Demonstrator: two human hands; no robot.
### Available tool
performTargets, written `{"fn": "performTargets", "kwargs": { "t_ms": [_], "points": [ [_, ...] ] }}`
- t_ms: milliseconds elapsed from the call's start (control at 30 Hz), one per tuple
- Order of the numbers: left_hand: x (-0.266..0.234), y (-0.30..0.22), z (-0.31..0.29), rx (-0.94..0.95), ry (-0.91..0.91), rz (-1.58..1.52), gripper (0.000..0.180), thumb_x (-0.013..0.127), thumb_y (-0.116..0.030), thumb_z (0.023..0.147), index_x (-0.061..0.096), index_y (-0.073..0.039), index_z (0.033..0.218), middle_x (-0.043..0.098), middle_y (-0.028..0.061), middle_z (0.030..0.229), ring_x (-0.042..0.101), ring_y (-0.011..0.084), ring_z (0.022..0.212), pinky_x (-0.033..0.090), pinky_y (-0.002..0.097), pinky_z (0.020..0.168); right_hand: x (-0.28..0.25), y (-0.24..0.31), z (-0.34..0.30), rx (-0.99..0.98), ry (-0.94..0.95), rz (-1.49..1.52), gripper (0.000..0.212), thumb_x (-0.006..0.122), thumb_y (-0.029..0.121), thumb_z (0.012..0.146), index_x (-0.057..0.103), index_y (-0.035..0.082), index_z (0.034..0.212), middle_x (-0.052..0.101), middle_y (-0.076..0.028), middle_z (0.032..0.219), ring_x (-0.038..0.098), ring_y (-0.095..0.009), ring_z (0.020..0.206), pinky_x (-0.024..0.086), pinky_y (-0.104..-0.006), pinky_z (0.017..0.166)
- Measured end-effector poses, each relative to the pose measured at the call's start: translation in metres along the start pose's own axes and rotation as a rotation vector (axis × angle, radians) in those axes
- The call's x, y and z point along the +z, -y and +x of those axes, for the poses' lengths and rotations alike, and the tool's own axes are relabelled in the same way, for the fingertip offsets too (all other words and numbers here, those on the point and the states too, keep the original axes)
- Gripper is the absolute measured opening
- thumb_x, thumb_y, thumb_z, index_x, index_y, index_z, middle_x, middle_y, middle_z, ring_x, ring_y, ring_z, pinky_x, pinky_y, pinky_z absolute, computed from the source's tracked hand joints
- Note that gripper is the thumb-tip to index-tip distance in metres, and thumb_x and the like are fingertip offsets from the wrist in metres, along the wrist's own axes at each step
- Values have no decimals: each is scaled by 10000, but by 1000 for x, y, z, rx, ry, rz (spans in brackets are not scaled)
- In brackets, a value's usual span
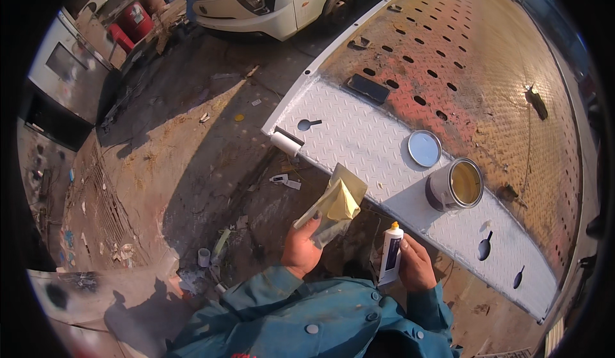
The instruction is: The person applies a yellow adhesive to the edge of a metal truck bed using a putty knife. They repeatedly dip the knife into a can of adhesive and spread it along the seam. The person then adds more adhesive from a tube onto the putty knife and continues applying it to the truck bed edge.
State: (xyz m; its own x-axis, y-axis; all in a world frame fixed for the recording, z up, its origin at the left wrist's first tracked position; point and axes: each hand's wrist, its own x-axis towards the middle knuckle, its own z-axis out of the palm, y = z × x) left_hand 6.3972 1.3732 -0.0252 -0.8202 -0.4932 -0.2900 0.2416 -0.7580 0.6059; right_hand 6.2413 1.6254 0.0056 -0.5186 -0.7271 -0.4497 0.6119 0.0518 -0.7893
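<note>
My left hand [303,247] grips a thin, flat translucent sheet [325,228] that carries a peaked mound of pale yellow putty [344,201]. In my right hand [416,264] is a white tube [391,255] with a dark label, held upright with its small orange-yellow tip pointing up. Both hands are in front of my body, close to the edge of a white-painted tread plate [359,140]. An opened can [458,185] with yellowish contents stands on that plate, beyond my right hand. Its round lid [424,148] lies beside it.
The plate joins a large rusty, yellow and red slotted metal deck [500,70]. A dark rectangular block [367,88] rests at the seam. A white truck [256,2] stands far off, with red drums [136,20] at the far left. Litter, including a small white tube [279,179], lies on the ground.
</note>
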Motion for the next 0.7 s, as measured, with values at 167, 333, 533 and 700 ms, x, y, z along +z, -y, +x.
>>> {"fn": "performTargets", "kwargs": {
  "t_ms": [167, 333, 533, 700],
  "points": [
    [-24, -21, -22, 21, -93, 85, 492, 687, -268, 1159, 679, 68, 1519, 778, 136, 1403, 746, 252, 1296, 563, 410, 1164, 78, 3, 10, -7, 98, -322, 393, 654, 331, 1204, 678, -3, 1409, 789, -115, 1133, 792, -183, 980, 649, -346, 878],
    [-40, -36, -47, 13, -93, 126, 513, 724, -309, 1147, 710, 77, 1485, 793, 125, 1366, 749, 205, 1238, 562, 374, 1124, 117, 0, 8, -46, 63, -666, 370, 675, 316, 1195, 690, -17, 1354, 815, -134, 1098, 830, -212, 905, 683, -349, 813],
    [-50, -46, -67, 147, -82, 245, 518, 723, -329, 1154, 715, 67, 1488, 790, 97, 1335, 726, 166, 1203, 556, 351, 1082, 142, 3, -5, -184, 91, -771, 340, 741, 304, 1159, 747, -34, 1120, 667, -82, 803, 568, -120, 723, 506, -343, 645],
    [-56, -57, -80, 196, -95, 503, 505, 710, -339, 1168, 713, 46, 1495, 777, 71, 1331, 685, 136, 1207, 535, 318, 1055, 150, 3, -2, -260, 114, -813, 334, 749, 273, 1149, 727, -44, 1048, 617, -89, 754, 516, -114, 704, 475, -348, 617]
  ]
}}
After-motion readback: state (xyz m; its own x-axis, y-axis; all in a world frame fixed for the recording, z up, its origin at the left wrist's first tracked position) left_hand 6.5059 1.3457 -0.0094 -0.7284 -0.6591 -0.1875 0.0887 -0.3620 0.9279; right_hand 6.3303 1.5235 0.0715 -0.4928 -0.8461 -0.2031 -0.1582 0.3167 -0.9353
